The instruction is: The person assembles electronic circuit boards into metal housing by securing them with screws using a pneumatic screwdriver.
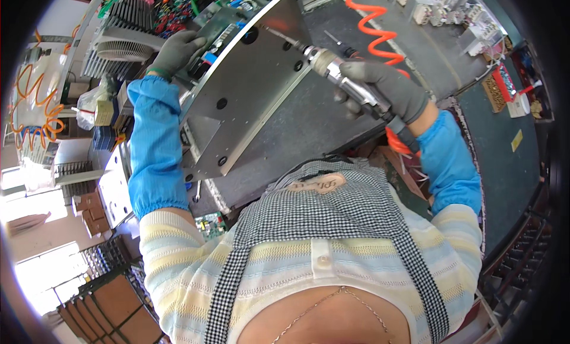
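Grey gloves (396,90), blue oversleeves (155,148), a black-and-white checked apron (332,213), a pastel-striped sweater (172,249); silver-and-black driver (358,93), orange hose (373,13); the panel (252,86) seems dull grey.

Bright windows (50,278), pale wall (66,232)

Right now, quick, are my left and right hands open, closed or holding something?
Left hand: fingers bent, beside the metal panel; whether it grips anything cannot be told.
Right hand: closed, holding the power screwdriver.
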`<act>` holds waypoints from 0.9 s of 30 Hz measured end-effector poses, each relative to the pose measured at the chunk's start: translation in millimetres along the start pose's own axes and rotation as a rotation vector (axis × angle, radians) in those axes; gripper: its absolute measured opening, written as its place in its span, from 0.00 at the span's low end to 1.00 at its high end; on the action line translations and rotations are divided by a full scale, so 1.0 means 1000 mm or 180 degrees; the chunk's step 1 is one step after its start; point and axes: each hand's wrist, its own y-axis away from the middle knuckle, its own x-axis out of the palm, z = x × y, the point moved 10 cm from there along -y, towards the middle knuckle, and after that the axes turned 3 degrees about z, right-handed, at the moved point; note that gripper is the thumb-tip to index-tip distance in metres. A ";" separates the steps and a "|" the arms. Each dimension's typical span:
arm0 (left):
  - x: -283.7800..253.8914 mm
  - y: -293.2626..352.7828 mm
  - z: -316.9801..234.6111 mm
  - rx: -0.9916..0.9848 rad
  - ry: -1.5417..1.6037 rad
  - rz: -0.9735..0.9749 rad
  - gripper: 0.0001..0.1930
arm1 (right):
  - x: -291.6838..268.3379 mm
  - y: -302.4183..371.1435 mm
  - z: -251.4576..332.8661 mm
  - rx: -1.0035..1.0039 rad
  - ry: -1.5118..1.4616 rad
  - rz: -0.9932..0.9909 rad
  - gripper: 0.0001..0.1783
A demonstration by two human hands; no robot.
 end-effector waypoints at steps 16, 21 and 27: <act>0.007 -0.003 0.022 -0.0277 -0.0175 0.0008 0.21 | 0.002 0.004 -0.001 -0.0128 0.0247 -0.0006 0.28; 0.002 0.002 0.011 -0.0301 -0.0347 -0.0111 0.21 | 0.003 0.005 0.001 -0.0160 0.0158 -0.0032 0.27; -0.003 0.013 -0.018 -0.0015 -0.0720 -0.0395 0.18 | 0.000 0.009 0.013 -0.0070 0.0454 -0.0039 0.27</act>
